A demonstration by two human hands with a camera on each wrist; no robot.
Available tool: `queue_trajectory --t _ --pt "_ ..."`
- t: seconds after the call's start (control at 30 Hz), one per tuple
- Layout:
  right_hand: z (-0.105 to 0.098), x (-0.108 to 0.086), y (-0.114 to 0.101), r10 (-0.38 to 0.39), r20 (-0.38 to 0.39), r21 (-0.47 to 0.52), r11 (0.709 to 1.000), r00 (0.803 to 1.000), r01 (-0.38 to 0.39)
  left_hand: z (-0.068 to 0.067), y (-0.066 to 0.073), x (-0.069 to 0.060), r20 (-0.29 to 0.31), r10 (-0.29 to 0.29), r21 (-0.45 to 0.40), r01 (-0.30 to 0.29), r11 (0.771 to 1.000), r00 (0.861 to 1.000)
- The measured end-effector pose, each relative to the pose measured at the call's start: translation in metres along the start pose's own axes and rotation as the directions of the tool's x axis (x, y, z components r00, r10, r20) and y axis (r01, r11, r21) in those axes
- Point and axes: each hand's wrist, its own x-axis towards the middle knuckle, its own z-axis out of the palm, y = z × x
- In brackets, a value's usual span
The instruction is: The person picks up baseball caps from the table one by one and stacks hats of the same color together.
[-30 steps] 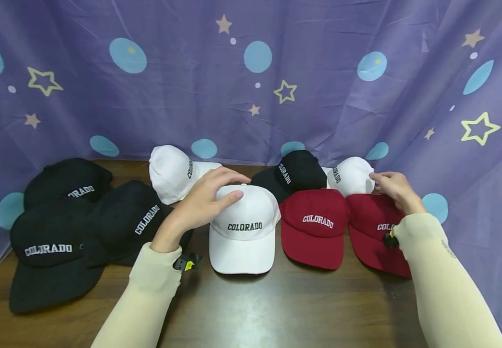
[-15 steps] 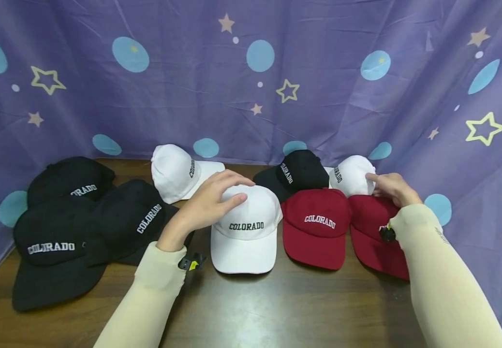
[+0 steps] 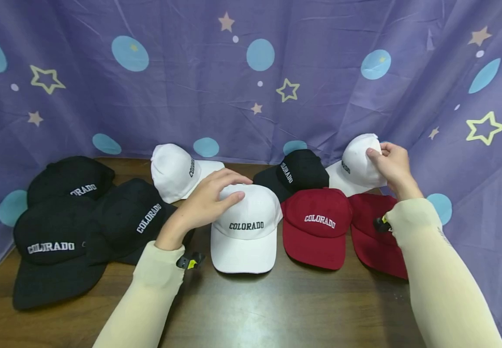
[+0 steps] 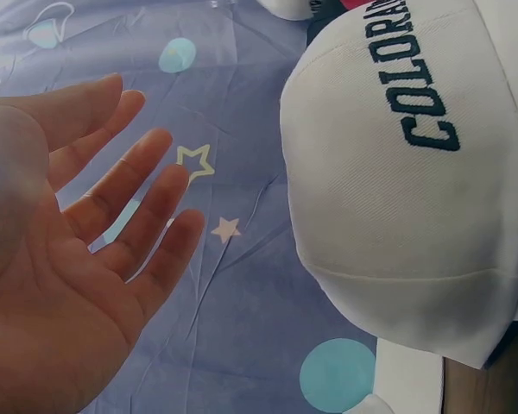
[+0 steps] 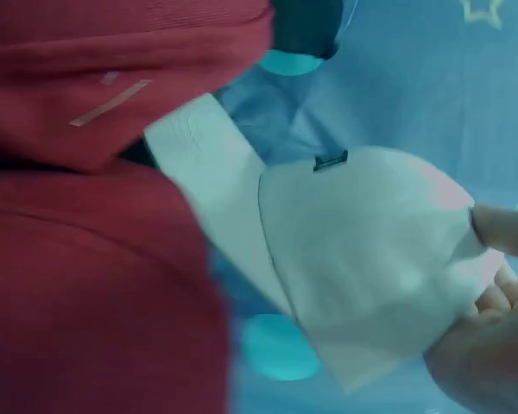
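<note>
R hand point(image 3: 393, 166) pinching held white cap point(image 3: 358, 158)

Held white cap: approx. 2 o'clock from front white cap point(image 3: 244, 251). R hand: thumb & fingers closed on crown; bill points approx. 7 o'clock. Black cap point(image 3: 303, 166) lies approx. 9 o'clock of held white cap; red cap point(image 3: 375, 237) approx. 6 o'clock.
L hand point(image 3: 209, 199): approx. 10 o'clock of front white cap, beside crown w/ gap; fingers spread, slightly bent, holding nothing.

head cam high, wide, facing forward and down, left wrist cam close on left hand point(image 4: 69, 285) and front white cap point(image 4: 397, 207), right wrist cam close on right hand point(image 5: 492, 341) and rear-right white cap point(image 5: 371, 241), curtain point(image 3: 190, 96) in all 3
</note>
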Motion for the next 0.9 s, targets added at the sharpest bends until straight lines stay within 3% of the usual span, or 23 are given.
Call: queue_trajectory --t 0.1,0.2,0.3,0.43,0.53,0.7,0.83,0.9 --pt "-0.002 -0.005 -0.021 -0.084 -0.117 -0.148 0.987 0.990 0.066 -0.002 -0.001 0.000 -0.009 -0.007 0.001 0.007 1.000 1.000" --pt "-0.005 -0.015 -0.044 -0.144 -0.207 -0.205 0.973 0.968 0.101 -0.005 -0.003 0.000 -0.015 -0.006 -0.005 0.006 1.000 1.000" --pt "-0.008 -0.028 -0.064 -0.190 -0.245 -0.153 0.976 0.951 0.155 -0.009 -0.004 0.000 -0.026 -0.006 -0.014 0.005 1.000 1.000" --pt "-0.011 -0.050 -0.090 -0.227 -0.243 -0.002 0.972 0.943 0.234 -0.015 -0.007 -0.002 -0.043 -0.012 -0.018 0.011 1.000 0.999" --pt "-0.012 -0.067 -0.106 -0.249 -0.206 0.128 0.952 0.946 0.278 -0.019 -0.009 -0.004 -0.055 -0.020 -0.021 0.019 1.000 0.998" --pt "-0.008 -0.091 -0.120 -0.308 -0.075 0.364 0.877 0.948 0.314 -0.025 -0.010 -0.006 -0.073 -0.044 -0.032 0.042 0.999 0.996" --pt "0.000 -0.104 -0.122 -0.376 0.049 0.496 0.814 0.926 0.304 -0.026 -0.011 -0.007 -0.090 -0.043 -0.044 0.040 0.998 0.995" --pt "0.004 -0.109 -0.121 -0.404 0.108 0.519 0.802 0.908 0.295 -0.026 -0.012 -0.007 -0.100 -0.038 -0.049 0.034 0.998 0.994"
